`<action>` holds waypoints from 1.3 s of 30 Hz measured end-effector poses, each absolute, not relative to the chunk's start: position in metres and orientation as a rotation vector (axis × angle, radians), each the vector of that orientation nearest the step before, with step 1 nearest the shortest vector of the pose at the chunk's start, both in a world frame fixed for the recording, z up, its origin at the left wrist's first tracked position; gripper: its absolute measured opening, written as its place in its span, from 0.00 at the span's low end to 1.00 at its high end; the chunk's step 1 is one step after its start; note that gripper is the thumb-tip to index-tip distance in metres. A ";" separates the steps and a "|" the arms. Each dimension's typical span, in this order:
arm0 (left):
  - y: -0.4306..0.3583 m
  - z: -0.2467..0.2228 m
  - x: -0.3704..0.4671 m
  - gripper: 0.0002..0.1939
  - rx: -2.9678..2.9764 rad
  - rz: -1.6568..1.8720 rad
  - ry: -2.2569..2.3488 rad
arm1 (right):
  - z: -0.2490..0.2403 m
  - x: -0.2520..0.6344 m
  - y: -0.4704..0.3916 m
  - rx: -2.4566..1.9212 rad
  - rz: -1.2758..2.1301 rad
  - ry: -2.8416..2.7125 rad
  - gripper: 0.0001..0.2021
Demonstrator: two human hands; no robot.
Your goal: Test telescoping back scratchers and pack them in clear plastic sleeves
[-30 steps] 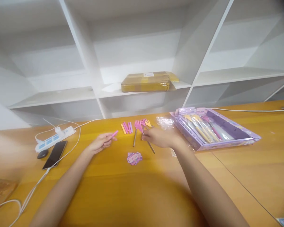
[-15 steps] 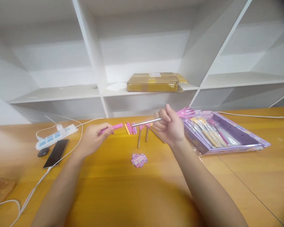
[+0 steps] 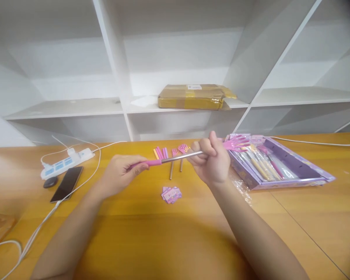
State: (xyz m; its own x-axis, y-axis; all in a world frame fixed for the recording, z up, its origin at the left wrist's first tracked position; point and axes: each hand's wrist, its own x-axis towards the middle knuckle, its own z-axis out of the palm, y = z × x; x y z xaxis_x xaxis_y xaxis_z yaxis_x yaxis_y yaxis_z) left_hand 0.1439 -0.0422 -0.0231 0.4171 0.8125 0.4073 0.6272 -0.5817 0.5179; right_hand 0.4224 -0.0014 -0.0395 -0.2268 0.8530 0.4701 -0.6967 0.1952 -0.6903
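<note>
My left hand (image 3: 124, 173) is closed around a pink handle sleeve (image 3: 154, 162). My right hand (image 3: 211, 159) grips a back scratcher by its metal rod (image 3: 182, 156), and its pink hand-shaped head (image 3: 236, 143) sticks out to the right. The rod's left end meets the sleeve's open end; how far it goes inside is hidden. Beyond my hands lie several loose sleeves (image 3: 160, 152) in pink, orange and purple. Near them are more back scratchers (image 3: 171, 169) without sleeves. A small pile of purple-pink cards (image 3: 171, 195) rests on the table in front of me.
To the right stands an open purple box (image 3: 303, 181) holding bagged back scratchers (image 3: 259, 163). A power strip (image 3: 67, 163), a mouse (image 3: 50, 182), a phone (image 3: 67, 184) and white cables lie left. A taped cardboard box (image 3: 194, 97) sits on the shelf behind.
The rod and the pink sleeve were apart and now meet end to end. My left hand has moved right, and the view has shifted slightly.
</note>
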 end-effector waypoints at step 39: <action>-0.040 -0.013 0.100 0.15 2.738 0.879 1.326 | -0.013 0.460 -0.003 -0.537 1.084 -1.432 0.25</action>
